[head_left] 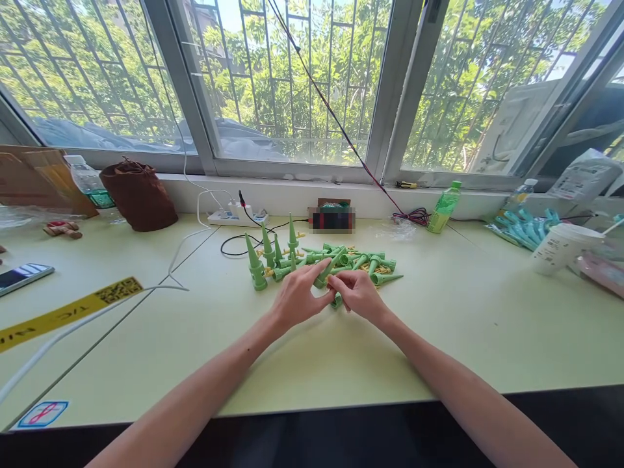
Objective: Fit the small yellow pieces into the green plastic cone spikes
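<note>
My left hand [299, 294] is closed around a green plastic watering spike [335, 260], its tapered tip pointing up and away to the right. Against the lower end of that spike, my right hand [361, 296] pinches with thumb and fingers; what lies between them is too small and hidden to name. Another green collar-like part [337, 301] shows just below the fingertips. Behind both hands spreads a pile of green spikes [374, 264] mixed with small yellow pieces. To the left of the pile, several spikes [256, 268] stand upright, some with yellow pieces at their sides.
A power strip [219, 217] and a pixelated dark device [332, 220] sit by the window wall. A green bottle [444, 208] and white cup [565, 248] are on the right. Leftward are a brown pouch [139, 195], phone [24, 278] and white cable [88, 311].
</note>
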### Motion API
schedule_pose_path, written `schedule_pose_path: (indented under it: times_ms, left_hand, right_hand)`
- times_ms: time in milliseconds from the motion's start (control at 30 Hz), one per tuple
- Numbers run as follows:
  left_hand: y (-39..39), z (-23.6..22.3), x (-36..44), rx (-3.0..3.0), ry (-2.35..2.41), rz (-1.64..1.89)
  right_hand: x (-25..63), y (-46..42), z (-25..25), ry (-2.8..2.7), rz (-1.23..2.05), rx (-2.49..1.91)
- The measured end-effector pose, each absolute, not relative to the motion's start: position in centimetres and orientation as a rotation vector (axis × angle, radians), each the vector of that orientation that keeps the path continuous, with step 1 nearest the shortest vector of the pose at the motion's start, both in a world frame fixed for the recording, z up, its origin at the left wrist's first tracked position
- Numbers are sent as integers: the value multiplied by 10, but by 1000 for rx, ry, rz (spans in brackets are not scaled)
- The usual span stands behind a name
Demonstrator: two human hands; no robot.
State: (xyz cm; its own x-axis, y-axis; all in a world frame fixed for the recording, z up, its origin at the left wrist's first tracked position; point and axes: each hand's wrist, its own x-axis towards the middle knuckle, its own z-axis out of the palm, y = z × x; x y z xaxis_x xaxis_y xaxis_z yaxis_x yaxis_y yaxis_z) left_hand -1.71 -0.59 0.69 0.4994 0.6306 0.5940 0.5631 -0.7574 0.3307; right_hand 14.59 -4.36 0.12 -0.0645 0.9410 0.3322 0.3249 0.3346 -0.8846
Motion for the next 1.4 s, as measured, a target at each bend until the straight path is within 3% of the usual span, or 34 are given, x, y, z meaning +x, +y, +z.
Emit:
schedule_pose_path:
  times_ms: [333,600,933,1233,1400]
  left_hand:
    - [-4,10,-18,2565,974,1061]
    - [5,6,-17,2269,877,1049]
    - [1,2,-15,2275,815,1061]
    - [2,-2,-15,2406,744,1091]
    - [0,1,-14,2401,759,1092]
  right_hand:
    - [154,-39,-3,-1686,437,-1251]
    - [156,-38,-1,-1710,384,-1248]
    - [156,-39,-7,-1666,488,-1239]
    - [154,-37,-3,-1395,1024,-1150]
    - [154,-36,-2,-1317,1064,-1110]
